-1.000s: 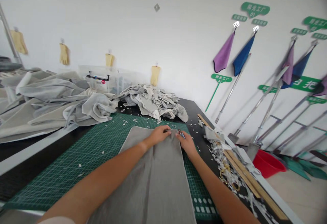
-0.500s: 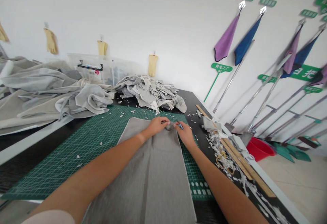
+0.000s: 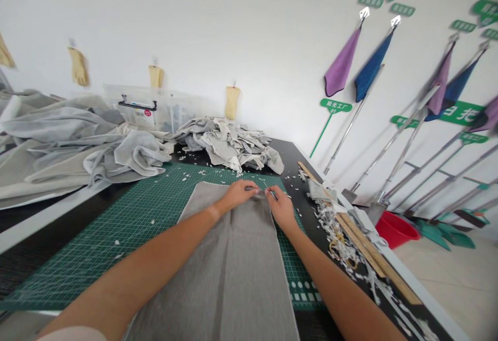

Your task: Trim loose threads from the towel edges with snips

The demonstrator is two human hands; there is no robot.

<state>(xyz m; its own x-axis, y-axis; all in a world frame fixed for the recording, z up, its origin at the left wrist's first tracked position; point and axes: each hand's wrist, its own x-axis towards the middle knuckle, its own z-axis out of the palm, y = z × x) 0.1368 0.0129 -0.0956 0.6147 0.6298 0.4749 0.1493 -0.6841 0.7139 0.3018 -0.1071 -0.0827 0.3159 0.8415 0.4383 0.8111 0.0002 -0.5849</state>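
Observation:
A long piece of grey fabric point(image 3: 249, 268) lies on the green cutting mat point(image 3: 128, 216), with a crease running down its middle. My left hand point(image 3: 239, 193) is closed in a pinch on the fabric's far edge; a small dark bit shows at its fingertips. Close beside it, my right hand point(image 3: 282, 209) pinches the same edge near the far right corner. A small slim tool point(image 3: 274, 195) with a dark, bluish body is tucked in the right fingers; its kind is mostly hidden. Between the fingertips the edge is slightly raised and bunched.
Grey fabric scraps point(image 3: 233, 144) are heaped behind the mat, and larger cloths point(image 3: 70, 139) pile up at left by a clear plastic box point(image 3: 142, 110). Wooden strips point(image 3: 373, 253), white shreds and gold-handled scissors point(image 3: 342, 253) lie along the right edge. A red bucket point(image 3: 395, 229) stands beyond.
Both hands stay at the fabric's far edge. The right hand's tool has turned, so its pointed tip and blue part show less. The bunched bit between the fingers looks flatter.

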